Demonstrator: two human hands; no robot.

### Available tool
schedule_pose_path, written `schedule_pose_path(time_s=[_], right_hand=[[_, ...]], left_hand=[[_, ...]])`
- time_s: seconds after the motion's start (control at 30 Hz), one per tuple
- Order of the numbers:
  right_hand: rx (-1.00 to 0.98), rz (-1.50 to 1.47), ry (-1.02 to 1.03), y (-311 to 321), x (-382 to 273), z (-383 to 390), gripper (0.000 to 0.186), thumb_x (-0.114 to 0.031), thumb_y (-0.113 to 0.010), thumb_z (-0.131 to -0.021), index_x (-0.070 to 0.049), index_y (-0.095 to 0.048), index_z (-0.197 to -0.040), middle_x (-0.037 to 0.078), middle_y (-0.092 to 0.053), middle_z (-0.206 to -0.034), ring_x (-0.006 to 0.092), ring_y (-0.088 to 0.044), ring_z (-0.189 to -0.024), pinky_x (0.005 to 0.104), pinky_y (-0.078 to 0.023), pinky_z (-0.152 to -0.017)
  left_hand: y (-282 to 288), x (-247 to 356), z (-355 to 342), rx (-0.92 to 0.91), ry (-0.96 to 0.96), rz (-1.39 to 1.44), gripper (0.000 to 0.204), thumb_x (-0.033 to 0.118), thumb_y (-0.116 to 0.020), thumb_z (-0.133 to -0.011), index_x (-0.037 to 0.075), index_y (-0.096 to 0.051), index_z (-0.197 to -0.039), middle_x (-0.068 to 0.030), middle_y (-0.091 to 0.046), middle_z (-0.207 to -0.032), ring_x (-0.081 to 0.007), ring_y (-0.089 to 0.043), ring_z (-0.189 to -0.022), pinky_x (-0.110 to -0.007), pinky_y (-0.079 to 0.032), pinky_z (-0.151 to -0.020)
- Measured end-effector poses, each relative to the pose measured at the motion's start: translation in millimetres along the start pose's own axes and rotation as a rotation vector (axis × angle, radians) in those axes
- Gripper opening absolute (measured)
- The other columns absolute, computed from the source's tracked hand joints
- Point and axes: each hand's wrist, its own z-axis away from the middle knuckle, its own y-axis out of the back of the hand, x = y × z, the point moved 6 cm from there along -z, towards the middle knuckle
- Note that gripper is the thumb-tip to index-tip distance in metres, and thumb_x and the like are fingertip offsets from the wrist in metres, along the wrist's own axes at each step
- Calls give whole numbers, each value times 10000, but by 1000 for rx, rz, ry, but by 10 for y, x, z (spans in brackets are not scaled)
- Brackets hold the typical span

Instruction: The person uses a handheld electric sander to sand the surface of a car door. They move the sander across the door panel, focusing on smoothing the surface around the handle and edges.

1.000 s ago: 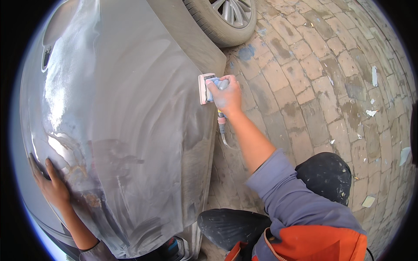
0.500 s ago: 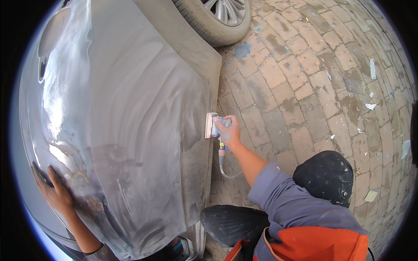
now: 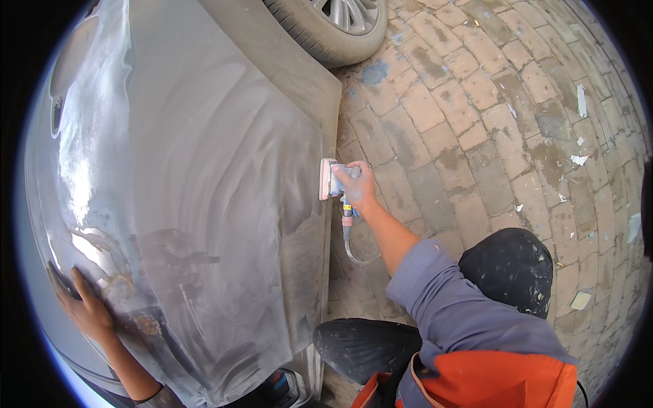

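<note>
My right hand (image 3: 358,185) is wrapped round a small pneumatic sander (image 3: 337,179). The sander's pale pad stands on edge against the lower side of a grey car panel (image 3: 211,149). Below the grip, an air hose (image 3: 348,246) hangs down and curls to the right. Dull, swirling scuff marks cover the panel's middle. On the left, my left hand (image 3: 88,306) lies with fingers spread on the shinier upper bodywork, beside a patch of worn, brownish paint (image 3: 124,289). Nothing is held in it.
A car wheel (image 3: 340,27) stands at the top. Brick paving (image 3: 442,156) spreads to the right, with paper scraps (image 3: 579,160) and a blue stain on it. My bent knees (image 3: 510,268) are close at the lower right. A dark blue-black object (image 3: 280,386) sits by the car's lower edge.
My right hand and the sander have shifted slightly upward along the panel's lower side. The left hand rests at about the same spot. The whole view has moved a little.
</note>
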Motion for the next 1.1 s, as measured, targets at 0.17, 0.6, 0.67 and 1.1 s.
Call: schedule_pose_path(time_s=[0.17, 0.6, 0.67, 1.1], right_hand=[[34, 118, 28, 65, 508, 532, 532, -420, -910, -853, -22, -632, -1071, 124, -718, -942, 197, -688, -822, 385, -576, -719], [125, 427, 121, -194, -1109, -331, 614, -535, -852, -843, -63, -639, -1173, 193, -684, -1203, 364, -704, -1098, 481, -566, -944], [109, 459, 116, -308, -1369, -232, 619, -560, -807, -866, -87, -634, -1226, 199, -631, -1294, 400, -664, -1197, 507, -540, -1014], [219, 342, -124, -216, -1252, -280, 641, -509, -849, -837, -11, -653, -1191, 206, -751, -1170, 340, -751, -1050, 444, -591, -901]], left_hand=[[-6, -2, 1, 4, -1, -13, 741, 545, -536, -1098, 40, -476, -1637, -218, -477, -1672, -389, -429, -1562, -460, -321, -1290], [20, 41, 6, -7, 25, -6, 753, 556, -520, -1101, 29, -471, -1636, -225, -470, -1674, -393, -422, -1564, -464, -317, -1292], [16, 27, -3, 2, 16, -10, 750, 555, -521, -1101, 33, -472, -1637, -223, -474, -1672, -392, -422, -1564, -464, -316, -1292], [46, 56, 1, 5, 12, -34, 733, 538, -539, -1096, 44, -484, -1634, -213, -485, -1668, -388, -434, -1558, -463, -321, -1290]])
